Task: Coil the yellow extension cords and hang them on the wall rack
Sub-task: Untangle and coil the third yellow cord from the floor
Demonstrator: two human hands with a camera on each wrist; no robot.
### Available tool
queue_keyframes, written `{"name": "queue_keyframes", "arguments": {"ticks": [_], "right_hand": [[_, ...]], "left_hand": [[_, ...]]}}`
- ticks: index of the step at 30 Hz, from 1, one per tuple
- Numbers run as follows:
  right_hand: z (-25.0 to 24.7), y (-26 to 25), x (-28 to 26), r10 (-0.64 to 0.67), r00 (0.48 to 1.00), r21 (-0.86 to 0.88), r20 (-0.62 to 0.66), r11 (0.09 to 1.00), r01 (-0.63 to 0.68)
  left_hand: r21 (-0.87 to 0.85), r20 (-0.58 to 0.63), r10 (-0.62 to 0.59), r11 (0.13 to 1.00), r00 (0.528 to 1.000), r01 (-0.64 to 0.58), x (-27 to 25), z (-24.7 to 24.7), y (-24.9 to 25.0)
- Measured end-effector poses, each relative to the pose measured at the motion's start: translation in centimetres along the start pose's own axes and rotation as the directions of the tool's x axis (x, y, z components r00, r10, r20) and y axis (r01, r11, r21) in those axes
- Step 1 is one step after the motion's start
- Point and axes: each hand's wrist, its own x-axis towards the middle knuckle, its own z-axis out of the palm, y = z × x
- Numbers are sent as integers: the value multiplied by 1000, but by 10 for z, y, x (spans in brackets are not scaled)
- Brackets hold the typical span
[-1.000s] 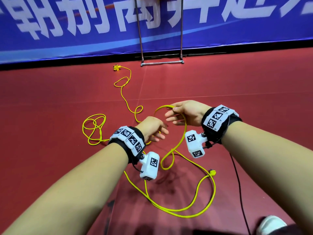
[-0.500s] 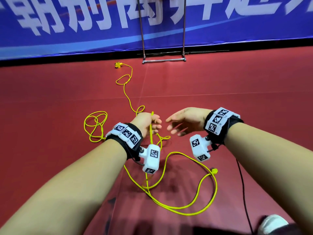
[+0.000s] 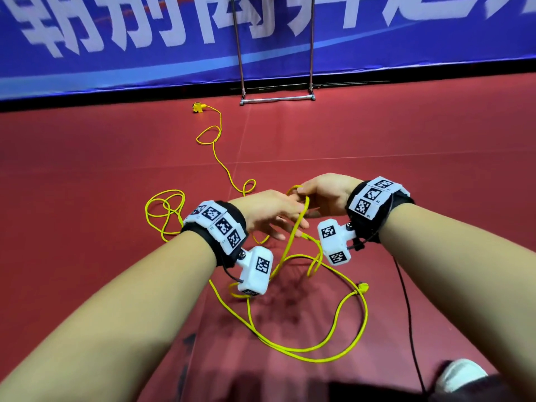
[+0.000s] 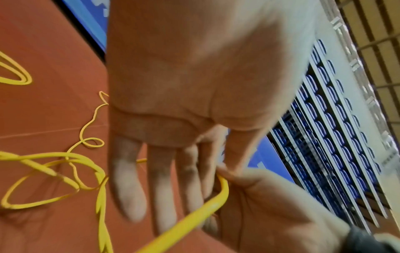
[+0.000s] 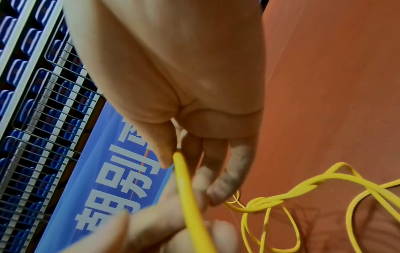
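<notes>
A long yellow extension cord [image 3: 359, 329] lies in loose loops on the red floor, and its yellow plug end [image 3: 198, 107] rests far back near the wall. My right hand [image 3: 316, 192] pinches a raised stretch of the cord [image 5: 186, 184] between thumb and forefinger. From there the cord hangs down to the floor loops. My left hand [image 3: 278, 221] is right beside it with its fingers [image 4: 129, 188] straight and spread, holding nothing. The cord [image 4: 194, 217] runs past its fingertips. The metal rack [image 3: 277, 98] stands against the blue banner; only its legs and base bar show.
A blue banner [image 3: 116, 53] with white characters backs the floor. A thin black cable [image 3: 406, 300] runs along the floor on the right, toward a white shoe [image 3: 461, 375] at the bottom right. More cord loops [image 3: 165, 210] lie left of my left wrist.
Half a second ago my left hand gripped the cord upright and my right hand was open. Now the right hand pinches the cord and the left hand has opened.
</notes>
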Motion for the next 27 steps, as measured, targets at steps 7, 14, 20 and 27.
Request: {"name": "queue_keyframes", "arguments": {"ticks": [7, 14, 20, 27], "right_hand": [[-8, -10, -10, -171, 981, 32, 87, 985, 169], [8, -10, -15, -239, 902, -68, 360, 957, 281], [17, 1, -12, -118, 849, -197, 515, 948, 251], [5, 14, 1, -44, 994, -337, 97, 939, 74]], "left_hand": [[-326, -432, -239, 940, 870, 97, 6, -38, -21], [-580, -273, -298, 810, 915, 91, 8, -49, -34], [-688, -265, -292, 725, 919, 32, 8, -53, -31], [-536, -361, -136, 840, 922, -85, 3, -38, -12]]}}
